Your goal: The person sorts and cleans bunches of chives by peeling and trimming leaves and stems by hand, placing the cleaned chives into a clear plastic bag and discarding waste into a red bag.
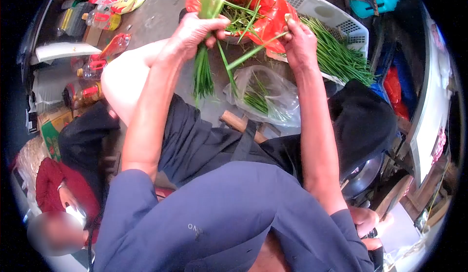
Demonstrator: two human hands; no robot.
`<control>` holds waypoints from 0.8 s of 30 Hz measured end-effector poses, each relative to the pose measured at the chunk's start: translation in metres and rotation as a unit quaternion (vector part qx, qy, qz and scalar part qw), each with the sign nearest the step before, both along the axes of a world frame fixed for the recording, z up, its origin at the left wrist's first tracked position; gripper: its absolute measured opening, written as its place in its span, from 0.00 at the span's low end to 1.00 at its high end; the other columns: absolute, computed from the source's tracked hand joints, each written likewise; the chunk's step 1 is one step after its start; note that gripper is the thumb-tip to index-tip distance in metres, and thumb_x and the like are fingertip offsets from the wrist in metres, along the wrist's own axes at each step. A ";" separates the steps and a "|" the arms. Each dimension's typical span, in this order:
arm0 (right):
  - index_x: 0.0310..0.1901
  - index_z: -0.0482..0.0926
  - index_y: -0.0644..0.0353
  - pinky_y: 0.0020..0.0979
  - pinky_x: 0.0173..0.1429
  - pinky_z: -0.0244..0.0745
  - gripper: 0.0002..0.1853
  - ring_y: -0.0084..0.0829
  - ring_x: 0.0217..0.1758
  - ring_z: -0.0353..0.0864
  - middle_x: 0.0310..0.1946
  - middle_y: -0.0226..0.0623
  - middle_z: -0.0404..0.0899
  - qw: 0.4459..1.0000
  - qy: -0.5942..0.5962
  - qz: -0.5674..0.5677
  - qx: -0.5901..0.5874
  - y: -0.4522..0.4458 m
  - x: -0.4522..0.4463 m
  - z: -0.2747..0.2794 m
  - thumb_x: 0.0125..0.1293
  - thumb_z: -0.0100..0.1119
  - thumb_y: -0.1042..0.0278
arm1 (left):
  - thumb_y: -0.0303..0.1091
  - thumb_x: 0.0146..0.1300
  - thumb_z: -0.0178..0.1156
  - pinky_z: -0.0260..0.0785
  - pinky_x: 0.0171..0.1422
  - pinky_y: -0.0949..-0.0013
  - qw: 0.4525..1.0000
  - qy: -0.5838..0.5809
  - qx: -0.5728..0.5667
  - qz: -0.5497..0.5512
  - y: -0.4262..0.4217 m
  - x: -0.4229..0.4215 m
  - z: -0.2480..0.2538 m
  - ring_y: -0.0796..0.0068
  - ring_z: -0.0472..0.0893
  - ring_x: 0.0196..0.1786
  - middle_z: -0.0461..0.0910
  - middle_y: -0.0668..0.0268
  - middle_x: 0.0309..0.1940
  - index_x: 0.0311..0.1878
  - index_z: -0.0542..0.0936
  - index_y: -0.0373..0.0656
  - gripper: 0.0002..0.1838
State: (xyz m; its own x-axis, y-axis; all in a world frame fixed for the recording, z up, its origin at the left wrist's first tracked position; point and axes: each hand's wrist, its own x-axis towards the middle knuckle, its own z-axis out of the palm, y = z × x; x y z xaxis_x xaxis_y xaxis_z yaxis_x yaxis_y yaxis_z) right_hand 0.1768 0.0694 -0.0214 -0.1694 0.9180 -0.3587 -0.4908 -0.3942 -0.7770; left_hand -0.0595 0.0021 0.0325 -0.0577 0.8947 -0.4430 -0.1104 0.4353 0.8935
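My left hand (195, 33) is wrapped round a bunch of garlic chives (204, 72), pale ends up and green leaves hanging down. Pinched in the fingers of my right hand (300, 43) is the end of a long green chive leaf (256, 51), which slants down to the left and is bent. Between and beyond my hands, a red plastic bag (273, 4) lines a container and holds loose green and dry trimmings (239, 16). Below them, a clear plastic bag (285, 101) on the floor has more chives inside.
At the right, a white plastic basket (358, 30) holds a large heap of chives (336, 52). Oil bottles (92, 69) stand along the left. Another person in a red sleeve (51, 184) sits at lower left. A wooden piece (236, 121) lies between my legs.
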 end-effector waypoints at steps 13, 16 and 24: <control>0.28 0.79 0.64 0.25 0.25 0.71 0.15 0.21 0.19 0.75 0.19 0.31 0.77 0.940 -0.316 0.076 0.103 0.019 -0.011 -0.024 0.64 0.60 0.59 | 0.31 0.60 0.57 0.73 0.39 0.76 0.989 -0.034 0.120 0.079 -0.007 -0.038 0.028 0.80 0.77 0.28 0.83 0.63 0.32 0.48 0.78 0.35 0.15; 0.23 0.78 0.62 0.25 0.22 0.67 0.19 0.19 0.17 0.72 0.17 0.31 0.76 0.935 -0.319 0.155 -0.008 -0.034 0.019 -0.060 0.64 0.59 0.54 | 0.30 0.60 0.57 0.71 0.40 0.78 0.989 -0.071 0.103 0.077 -0.006 -0.030 0.035 0.81 0.76 0.27 0.83 0.62 0.32 0.48 0.78 0.34 0.14; 0.33 0.80 0.64 0.27 0.22 0.72 0.12 0.23 0.18 0.76 0.21 0.33 0.78 0.825 -0.477 0.301 -0.010 -0.075 0.038 -0.177 0.59 0.62 0.63 | 0.29 0.61 0.59 0.60 0.25 0.81 0.993 -0.038 0.078 0.082 0.002 -0.011 0.039 0.87 0.68 0.18 0.78 0.68 0.23 0.49 0.77 0.32 0.15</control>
State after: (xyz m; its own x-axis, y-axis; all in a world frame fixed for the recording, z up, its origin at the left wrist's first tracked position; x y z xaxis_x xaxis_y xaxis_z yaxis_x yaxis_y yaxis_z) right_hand 0.2144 -0.0060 -0.1982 -0.2235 0.7626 -0.6071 0.6310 -0.3615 -0.6864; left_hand -0.0702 0.0042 0.0711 -0.1807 0.9340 -0.3081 -0.2384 0.2624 0.9351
